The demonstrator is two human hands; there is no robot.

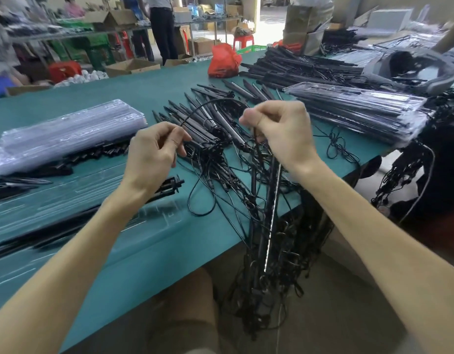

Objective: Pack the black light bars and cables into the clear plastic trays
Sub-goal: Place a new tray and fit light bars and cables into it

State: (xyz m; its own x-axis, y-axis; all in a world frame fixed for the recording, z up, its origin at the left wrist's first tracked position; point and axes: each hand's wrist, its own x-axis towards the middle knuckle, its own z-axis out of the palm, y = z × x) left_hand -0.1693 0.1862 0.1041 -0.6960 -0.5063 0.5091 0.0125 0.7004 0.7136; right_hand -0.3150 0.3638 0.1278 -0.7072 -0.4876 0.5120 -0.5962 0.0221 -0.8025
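My right hand (279, 134) grips the top of a bunch of black light bars and tangled cables (269, 226) that hangs down past the table's near edge. My left hand (154, 152) pinches a thin black cable (208, 106) that arches over to the right hand. Beneath both hands lies a loose pile of black light bars (208, 123) on the green table (144, 251). A stack of clear plastic trays (65, 135) sits at the left. An open clear tray (80, 200) holding black bars lies flat in front of my left arm.
Filled clear trays (358, 111) are stacked at the right, with a larger heap of black bars (297, 67) behind them. A red plastic bag (224, 61) stands at the far edge. More cables (404, 180) hang off the right side. People stand at benches beyond.
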